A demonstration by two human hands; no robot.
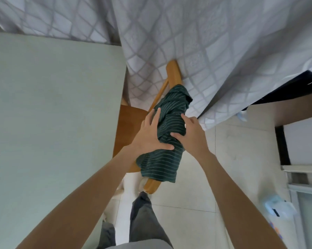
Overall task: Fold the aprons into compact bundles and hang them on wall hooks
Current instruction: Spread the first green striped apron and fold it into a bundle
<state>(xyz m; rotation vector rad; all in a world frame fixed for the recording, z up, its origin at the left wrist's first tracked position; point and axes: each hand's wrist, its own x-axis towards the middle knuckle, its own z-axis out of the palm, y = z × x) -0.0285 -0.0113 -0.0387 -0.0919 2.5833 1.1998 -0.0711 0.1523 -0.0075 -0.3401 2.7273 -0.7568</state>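
Note:
A dark green apron [169,123] with thin pale stripes lies bunched over the top rail of a wooden chair [126,126]. My left hand [150,134] lies on the apron's left side, fingers spread, thumb pressed across the cloth. My right hand [191,133] is at the apron's right side, its thumb tucked into a fold and its fingers curled round the cloth. The apron's lower end hangs loose over the rail. No wall hook is in view.
A pale green table [52,123] fills the left. A grey-white checked curtain [214,51] hangs behind the chair. The floor is pale tile [196,186]. A dark cabinet [295,108] and a metal frame stand at right, with a blue-white plastic item [277,206] on the floor.

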